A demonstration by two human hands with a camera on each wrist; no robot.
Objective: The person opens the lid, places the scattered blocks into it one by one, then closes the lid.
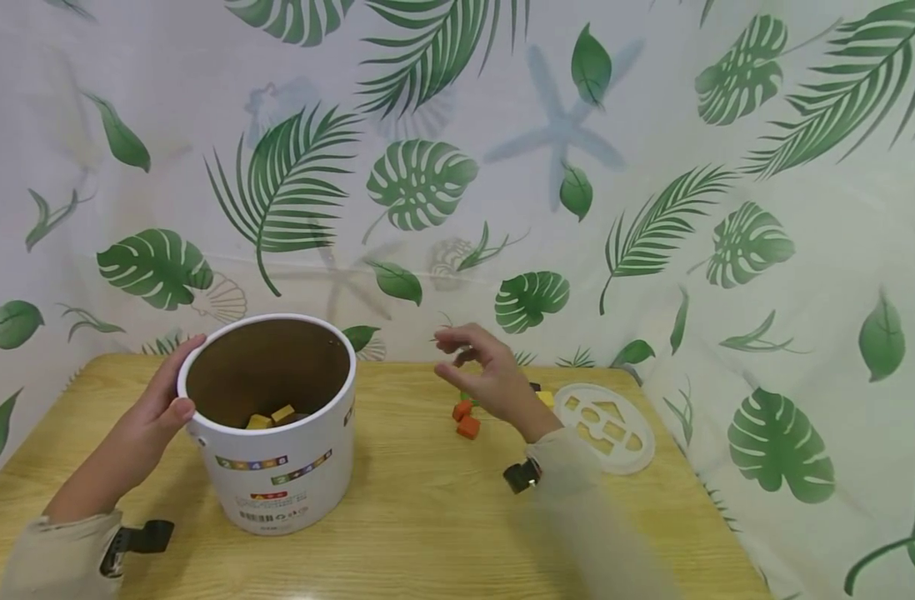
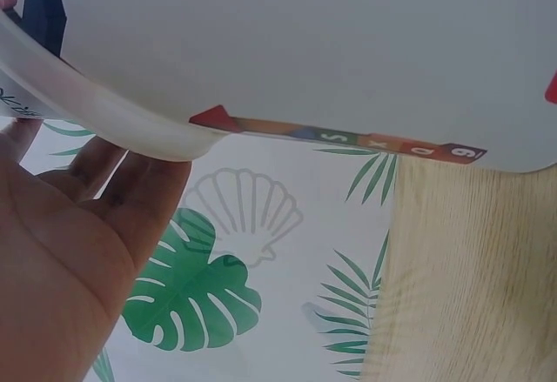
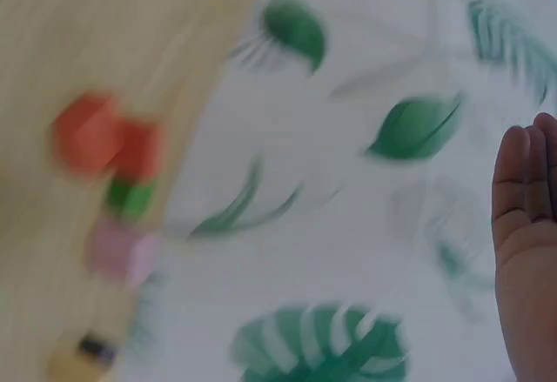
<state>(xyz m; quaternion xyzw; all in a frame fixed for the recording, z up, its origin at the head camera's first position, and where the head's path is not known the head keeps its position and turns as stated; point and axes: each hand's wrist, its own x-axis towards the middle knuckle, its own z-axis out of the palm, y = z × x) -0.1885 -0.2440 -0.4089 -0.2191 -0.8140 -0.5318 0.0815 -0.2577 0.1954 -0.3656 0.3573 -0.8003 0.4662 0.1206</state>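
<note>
Left hand (image 1: 146, 417) against white bucket (image 1: 277, 450)

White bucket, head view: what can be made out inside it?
Inside the white bucket, two yellow blocks show low down, with something darker beside them, too dim to name. The bucket's near side hides part of the bottom, so anything else there is unseen.

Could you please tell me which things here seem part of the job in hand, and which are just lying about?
Likely part of the job:
White bucket, held at its rim by the left hand
Yellow blocks inside it
Orange blocks near the right hand

Probably just there:
White cut-out plate, no hand on it
Leaf-print sheet behind the table
</note>
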